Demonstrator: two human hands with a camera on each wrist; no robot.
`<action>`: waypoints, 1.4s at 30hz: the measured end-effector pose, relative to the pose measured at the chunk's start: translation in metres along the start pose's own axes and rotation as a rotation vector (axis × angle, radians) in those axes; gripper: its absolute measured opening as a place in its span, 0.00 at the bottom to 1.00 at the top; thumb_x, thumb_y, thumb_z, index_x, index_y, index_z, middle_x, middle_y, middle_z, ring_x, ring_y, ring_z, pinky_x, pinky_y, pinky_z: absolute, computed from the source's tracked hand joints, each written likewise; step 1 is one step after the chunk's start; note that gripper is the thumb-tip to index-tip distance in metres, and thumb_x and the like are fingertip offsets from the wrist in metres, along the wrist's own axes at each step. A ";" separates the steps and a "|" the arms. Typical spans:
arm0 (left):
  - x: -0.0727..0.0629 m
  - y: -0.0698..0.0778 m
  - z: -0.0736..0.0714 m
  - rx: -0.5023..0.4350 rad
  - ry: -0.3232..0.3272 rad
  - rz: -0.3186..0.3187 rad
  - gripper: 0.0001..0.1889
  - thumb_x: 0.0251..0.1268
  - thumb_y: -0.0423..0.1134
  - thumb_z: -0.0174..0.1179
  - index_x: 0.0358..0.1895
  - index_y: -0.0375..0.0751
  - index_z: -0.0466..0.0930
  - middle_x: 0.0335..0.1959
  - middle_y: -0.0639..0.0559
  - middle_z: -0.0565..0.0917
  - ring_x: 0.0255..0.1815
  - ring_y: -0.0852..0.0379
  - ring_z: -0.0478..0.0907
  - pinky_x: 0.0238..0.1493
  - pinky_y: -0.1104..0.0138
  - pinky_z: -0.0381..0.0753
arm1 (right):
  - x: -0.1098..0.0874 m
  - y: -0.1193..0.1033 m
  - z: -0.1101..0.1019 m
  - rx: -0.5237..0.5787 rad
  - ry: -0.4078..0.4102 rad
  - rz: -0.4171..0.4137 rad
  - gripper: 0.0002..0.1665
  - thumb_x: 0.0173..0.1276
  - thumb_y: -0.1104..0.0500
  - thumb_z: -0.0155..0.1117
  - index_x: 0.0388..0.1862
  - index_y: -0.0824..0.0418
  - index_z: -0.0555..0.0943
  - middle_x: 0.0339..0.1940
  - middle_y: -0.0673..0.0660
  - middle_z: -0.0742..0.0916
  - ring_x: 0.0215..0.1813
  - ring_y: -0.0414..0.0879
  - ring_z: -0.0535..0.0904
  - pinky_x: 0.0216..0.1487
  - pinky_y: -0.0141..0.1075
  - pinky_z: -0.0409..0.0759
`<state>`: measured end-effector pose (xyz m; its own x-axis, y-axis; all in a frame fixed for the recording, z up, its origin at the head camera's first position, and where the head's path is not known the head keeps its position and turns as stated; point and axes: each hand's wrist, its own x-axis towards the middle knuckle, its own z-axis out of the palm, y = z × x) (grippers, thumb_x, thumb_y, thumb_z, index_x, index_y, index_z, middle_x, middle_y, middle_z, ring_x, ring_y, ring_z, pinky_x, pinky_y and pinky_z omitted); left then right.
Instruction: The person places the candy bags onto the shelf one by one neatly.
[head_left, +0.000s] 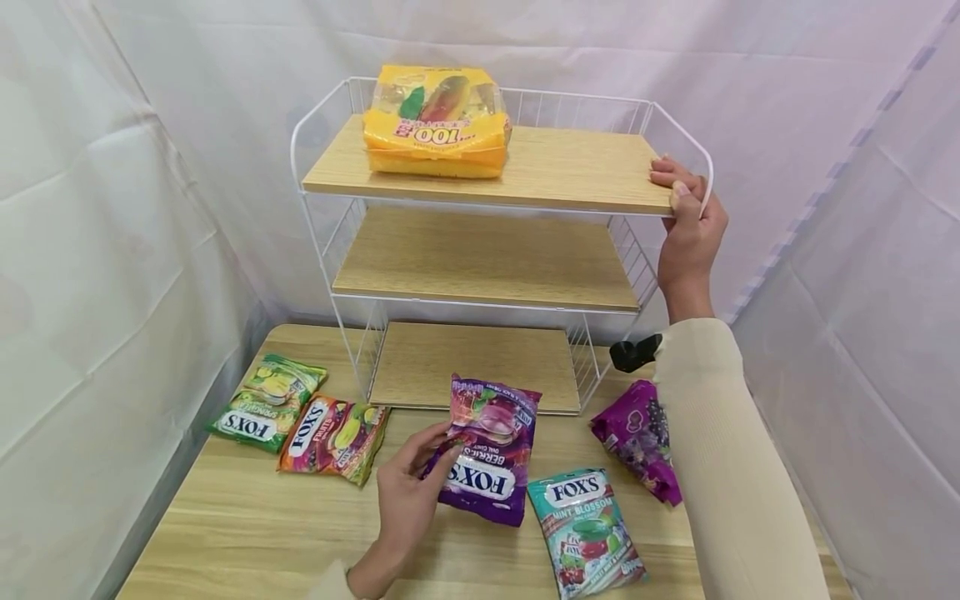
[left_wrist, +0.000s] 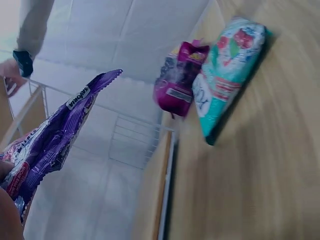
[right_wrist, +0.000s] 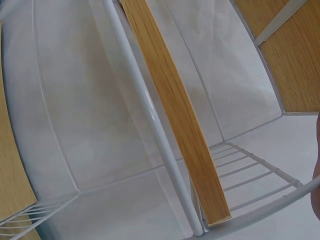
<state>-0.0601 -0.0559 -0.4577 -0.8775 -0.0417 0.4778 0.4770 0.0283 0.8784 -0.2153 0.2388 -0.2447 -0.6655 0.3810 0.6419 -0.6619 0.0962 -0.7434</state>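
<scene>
My left hand (head_left: 408,487) pinches the left edge of a purple Fox's Berries candy bag (head_left: 491,446), raised in front of the bottom shelf. In the left wrist view this bag (left_wrist: 57,132) appears edge-on, above the table. At the upper right, my right hand (head_left: 692,233) grips the front right corner of the top shelf (head_left: 581,162) of a white wire rack, its fingers over the board and frame. That corner's board edge (right_wrist: 175,107) fills the middle of the right wrist view. A yellow candy bag (head_left: 438,125) rests on the top shelf's left half.
On the table's left lie a green Fox's bag (head_left: 268,400) and an orange-red Fox's Fruits bag (head_left: 333,437). A teal Mint Blossom bag (head_left: 588,529) lies front right. Beyond it, a dark purple bag (head_left: 637,442) is partly behind my right sleeve. White cloth (head_left: 585,50) surrounds the table.
</scene>
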 end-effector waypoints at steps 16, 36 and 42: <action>0.031 0.022 0.010 -0.067 0.011 0.130 0.19 0.55 0.19 0.63 0.52 0.32 0.80 0.41 0.42 0.85 0.39 0.52 0.84 0.32 0.70 0.82 | 0.000 0.000 -0.001 0.010 -0.004 -0.004 0.20 0.67 0.61 0.44 0.38 0.66 0.85 0.53 0.62 0.82 0.64 0.48 0.72 0.60 0.37 0.73; 0.054 0.047 0.015 -0.139 0.019 0.269 0.21 0.51 0.13 0.61 0.51 0.26 0.79 0.42 0.36 0.84 0.40 0.53 0.84 0.31 0.71 0.82 | -0.001 0.001 -0.001 0.008 -0.004 -0.011 0.20 0.67 0.61 0.44 0.38 0.67 0.85 0.53 0.63 0.82 0.64 0.49 0.72 0.59 0.37 0.74; 0.064 0.060 0.016 -0.138 0.049 0.277 0.20 0.51 0.14 0.62 0.50 0.27 0.80 0.42 0.37 0.85 0.41 0.52 0.84 0.33 0.70 0.82 | -0.001 0.000 -0.001 -0.015 -0.007 -0.013 0.20 0.67 0.60 0.44 0.39 0.66 0.84 0.54 0.62 0.82 0.64 0.48 0.72 0.59 0.37 0.74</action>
<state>-0.0887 -0.0407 -0.3748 -0.7111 -0.0997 0.6960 0.7031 -0.0907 0.7053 -0.2145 0.2395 -0.2458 -0.6589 0.3736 0.6529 -0.6657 0.1147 -0.7374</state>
